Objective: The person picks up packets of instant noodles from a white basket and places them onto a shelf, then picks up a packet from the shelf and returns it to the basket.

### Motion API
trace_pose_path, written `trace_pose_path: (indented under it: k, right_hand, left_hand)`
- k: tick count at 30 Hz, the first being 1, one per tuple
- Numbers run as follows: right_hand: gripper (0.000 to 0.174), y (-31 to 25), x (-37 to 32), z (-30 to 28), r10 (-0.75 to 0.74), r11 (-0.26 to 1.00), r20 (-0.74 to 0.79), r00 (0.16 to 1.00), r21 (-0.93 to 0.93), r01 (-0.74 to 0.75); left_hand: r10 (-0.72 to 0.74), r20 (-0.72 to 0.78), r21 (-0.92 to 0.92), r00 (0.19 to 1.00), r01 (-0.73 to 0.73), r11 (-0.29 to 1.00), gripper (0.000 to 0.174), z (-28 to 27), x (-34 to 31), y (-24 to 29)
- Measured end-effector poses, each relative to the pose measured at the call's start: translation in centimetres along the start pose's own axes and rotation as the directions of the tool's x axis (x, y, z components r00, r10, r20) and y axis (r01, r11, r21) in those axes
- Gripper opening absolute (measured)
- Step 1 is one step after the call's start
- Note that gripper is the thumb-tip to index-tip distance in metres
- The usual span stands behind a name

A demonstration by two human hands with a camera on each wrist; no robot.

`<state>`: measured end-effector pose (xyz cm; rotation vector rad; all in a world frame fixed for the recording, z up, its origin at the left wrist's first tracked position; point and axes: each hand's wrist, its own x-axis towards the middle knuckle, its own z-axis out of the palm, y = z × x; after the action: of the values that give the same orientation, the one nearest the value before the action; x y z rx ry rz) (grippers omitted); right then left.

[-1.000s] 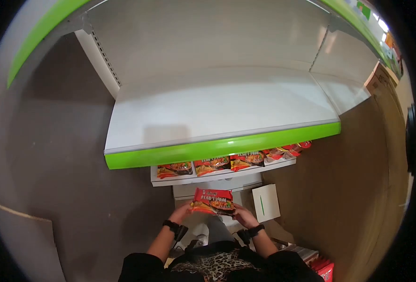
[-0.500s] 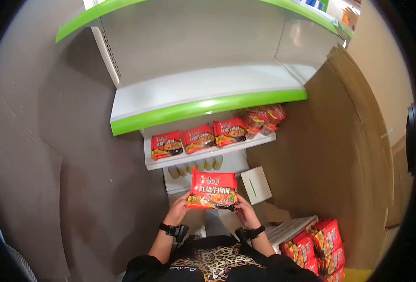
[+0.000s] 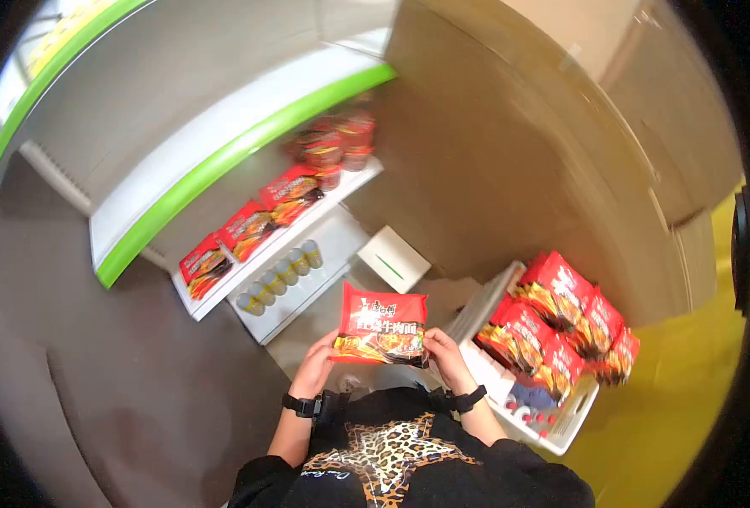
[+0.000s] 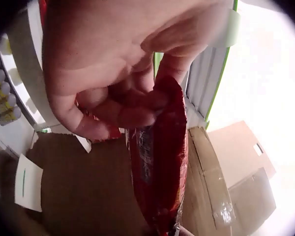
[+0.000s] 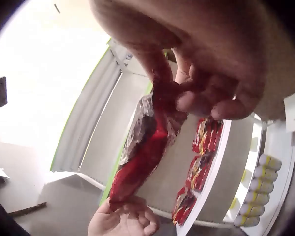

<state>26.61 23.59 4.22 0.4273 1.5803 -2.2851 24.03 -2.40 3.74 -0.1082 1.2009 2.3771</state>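
Note:
A red packet of instant noodles (image 3: 382,326) is held up in front of the body, its printed front facing the head camera. My left hand (image 3: 314,364) pinches its left edge between thumb and fingers. On the opposite edge, my right hand (image 3: 449,360) pinches the packet the same way. The left wrist view shows the packet (image 4: 162,152) edge-on below the curled fingers. Seen from the right wrist, the crimped red end of the packet (image 5: 142,157) sits between thumb and fingers, with the left hand (image 5: 123,219) at the far end.
Three similar packets (image 3: 249,230) and red noodle cups (image 3: 324,144) stand on a shelf under a green-edged one (image 3: 248,161). Small yellow-banded containers (image 3: 280,277) line the lowest level. A white box (image 3: 394,259) stands beside it. At right, packets (image 3: 553,313) are stacked above a white crate (image 3: 574,423).
The head view has turned right, so the shelves slide left and tilt, and the stacked packets and crate come fully into view. Both hands keep holding the packet, now turned face-on.

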Motion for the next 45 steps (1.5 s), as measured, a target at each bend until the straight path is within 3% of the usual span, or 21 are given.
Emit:
trace_pose_path:
  k: [7,12,16,20,24,26,28,30,32,34,36,43,45]
  right_hand:
    - [0.007,0.8,-3.4,-6.5,-0.086,0.988,-0.288,0.954,0.096,0.118]
    - [0.005,-1.6,-7.4,-12.1,-0.183,0.959,-0.473,0.862,0.106,0.262]
    - [0.005,-2.7,-10.8,-17.9,-0.162,0.941,-0.554,0.817,0.164,0.297]
    - [0.004,-2.6,-14.6,-22.6,-0.194,0.948,-0.718,0.668,0.039,0.317]
    - [0.003,-1.7,-18.2,-25.4,-0.137,0.932,-0.857,0.497,0.059,0.359]
    - [0.004,-1.2,-19.6,-26.8,-0.154,0.916,-0.87,0.469,0.052,0.398]
    - [0.005,-0.6,-21.1,-27.8,-0.024,0.907,-0.911,0.412,0.154,0.392]
    - [0.005,1.5,-22.1,-29.7,-0.106,0.9,-0.907,0.408,0.087,0.427]
    - [0.006,1.6,-22.4,-30.7,-0.153,0.868,-0.942,0.299,0.016,0.495]
    - [0.006,2.9,-22.0,-32.5,-0.149,0.87,-0.944,0.294,0.016,0.493]
    - [0.006,3.0,-21.4,-33.6,-0.146,0.928,-0.938,0.313,-0.02,0.373]
    - [0.008,3.6,-20.4,-34.8,-0.103,0.922,-0.944,0.315,0.029,0.387]
    - [0.008,3.7,-20.5,-34.6,-0.081,0.919,-0.942,0.326,0.056,0.391]
  left_hand:
    - [-0.177,0.096,0.08,0.98,0.169,0.982,0.048,4.9,5.1,-2.5]
    - [-0.273,0.25,0.105,0.929,0.254,0.961,0.048,11.9,8.7,-5.5]
    - [-0.301,0.307,0.167,0.903,0.26,0.951,0.047,17.5,11.0,-9.1]
    - [-0.386,0.319,0.255,0.865,0.314,0.915,0.047,21.7,12.2,-13.9]
    - [-0.498,0.369,0.359,0.785,0.374,0.855,0.048,25.0,11.7,-17.2]
    - [-0.556,0.389,0.537,0.735,0.31,0.785,0.049,27.2,11.6,-18.3]
    - [-0.537,0.45,0.55,0.714,0.253,0.796,0.05,28.9,11.8,-19.8]
    - [-0.639,0.449,0.625,0.625,0.292,0.724,0.051,30.1,11.7,-21.0]
    - [-0.622,0.496,0.621,0.606,0.252,0.742,0.052,30.8,12.2,-23.1]
    - [-0.644,0.497,0.669,0.582,0.215,0.711,0.052,30.6,12.5,-25.1]
    - [-0.657,0.494,0.68,0.57,0.217,0.7,0.052,30.8,12.7,-26.0]
    - [-0.601,0.412,0.669,0.684,0.22,0.71,0.044,30.1,11.7,-27.3]
    - [-0.608,0.403,0.675,0.684,0.227,0.702,0.043,29.7,11.4,-27.1]
